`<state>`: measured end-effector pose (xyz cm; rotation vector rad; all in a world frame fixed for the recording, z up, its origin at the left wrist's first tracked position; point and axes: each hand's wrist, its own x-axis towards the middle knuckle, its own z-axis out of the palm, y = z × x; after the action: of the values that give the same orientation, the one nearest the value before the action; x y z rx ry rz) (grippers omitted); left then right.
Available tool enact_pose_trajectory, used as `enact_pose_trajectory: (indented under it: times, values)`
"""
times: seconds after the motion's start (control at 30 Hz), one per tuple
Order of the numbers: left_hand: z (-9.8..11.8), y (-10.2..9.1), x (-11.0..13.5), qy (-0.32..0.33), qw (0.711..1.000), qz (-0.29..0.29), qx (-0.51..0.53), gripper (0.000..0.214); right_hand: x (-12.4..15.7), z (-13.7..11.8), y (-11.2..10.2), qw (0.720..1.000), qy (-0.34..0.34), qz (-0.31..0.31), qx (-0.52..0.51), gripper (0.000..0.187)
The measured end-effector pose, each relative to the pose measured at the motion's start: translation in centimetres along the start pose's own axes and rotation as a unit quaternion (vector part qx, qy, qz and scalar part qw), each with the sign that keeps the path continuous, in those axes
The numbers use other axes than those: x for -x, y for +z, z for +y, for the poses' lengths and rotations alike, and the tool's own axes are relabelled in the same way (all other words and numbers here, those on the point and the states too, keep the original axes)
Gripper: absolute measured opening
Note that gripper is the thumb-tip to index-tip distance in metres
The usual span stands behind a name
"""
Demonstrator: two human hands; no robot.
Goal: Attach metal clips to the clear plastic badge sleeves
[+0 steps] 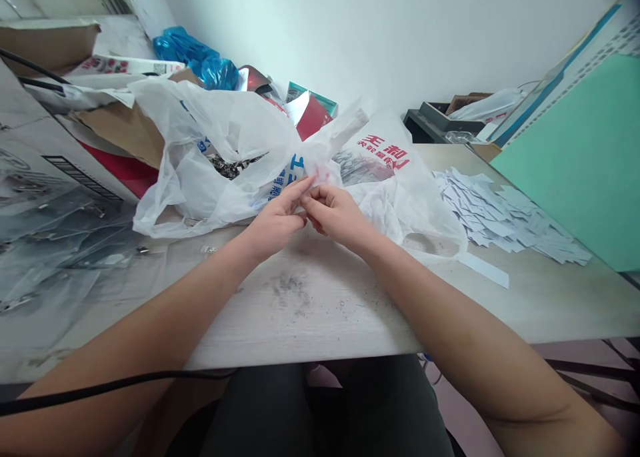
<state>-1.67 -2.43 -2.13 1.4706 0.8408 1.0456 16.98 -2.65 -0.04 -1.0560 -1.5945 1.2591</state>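
My left hand (274,225) and my right hand (339,214) meet over the table, fingertips together, in front of two white plastic bags. Both are closed in a pinch; whatever is between the fingers is too small or hidden to make out. Behind my left hand lies an open white plastic bag (260,120) with blue lettering, and dark, shiny small pieces (234,167) show in its mouth. Beyond my right hand is another white plastic bag (395,193) with red lettering. Thin greyish pieces (357,169) show inside it.
White paper slips (483,210) are heaped at the right, beside a green panel (580,157). Clear flat bags (75,257) with small metal parts cover the table's left side, near a cardboard box (30,123). A blue plastic bag (195,57) sits behind. Dark dust (290,291) marks the table.
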Motion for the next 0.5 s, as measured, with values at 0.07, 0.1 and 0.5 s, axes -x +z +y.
enact_pose_trajectory:
  times: [0.07,0.1,0.5]
  values:
    - [0.1,0.0,0.0,-0.016,1.000,-0.011,0.014,0.100,0.0,0.0,-0.1,1.000,-0.006,-0.019,-0.017,0.031]
    - [0.1,-0.1,0.0,-0.020,0.999,-0.019,0.022,0.105,0.0,0.0,-0.2,0.999,-0.012,-0.024,-0.020,0.035]
    - [1.4,0.2,-0.2,-0.048,0.992,0.037,0.107,0.104,-0.5,0.6,-0.5,0.994,-0.010,-0.048,-0.100,0.064]
